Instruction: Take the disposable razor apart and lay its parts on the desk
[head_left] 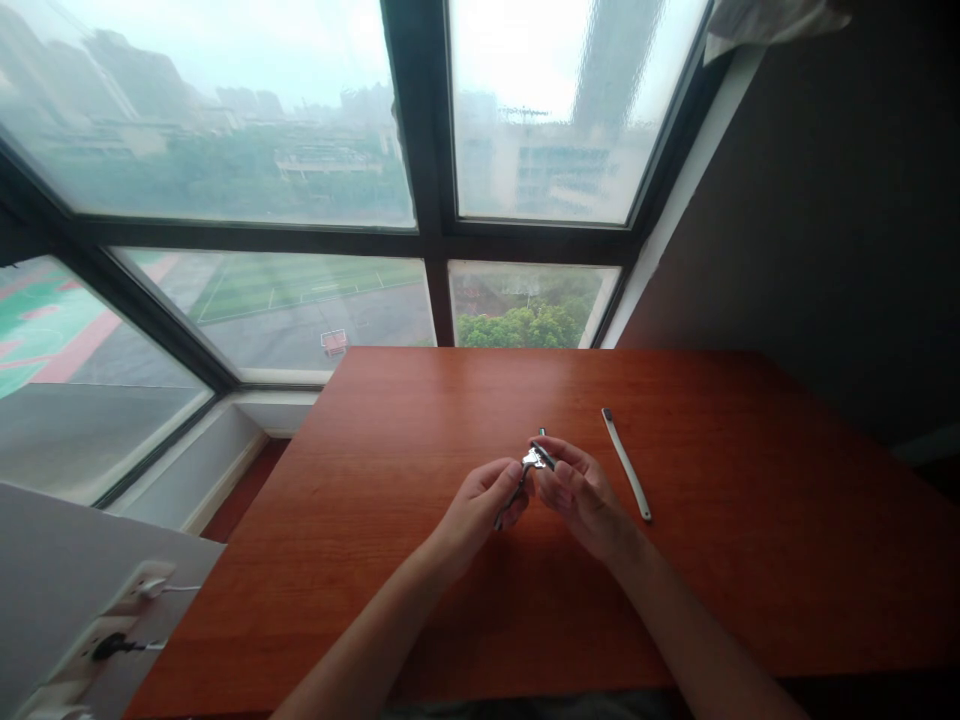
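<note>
Over the middle of the table, my left hand [484,500] is closed around the dark handle of a small metal tool with a bright silver head [533,458]. It looks like a small wrench, though its exact kind is unclear. My right hand [581,490] pinches a thin dark rod [544,455] against the silver head. A short shiny tip shows above the right fingers; whether it belongs to the rod cannot be made out. Right of my hands lies a white toothbrush-like stick [627,465] with a dark far end, touched by neither hand.
The reddish-brown wooden table [360,600] reaches to large windows with dark frames [431,240]. At lower left, a power strip [105,630] with plugs and cables is beside the table's left edge. A dark wall [825,230] rises on the right.
</note>
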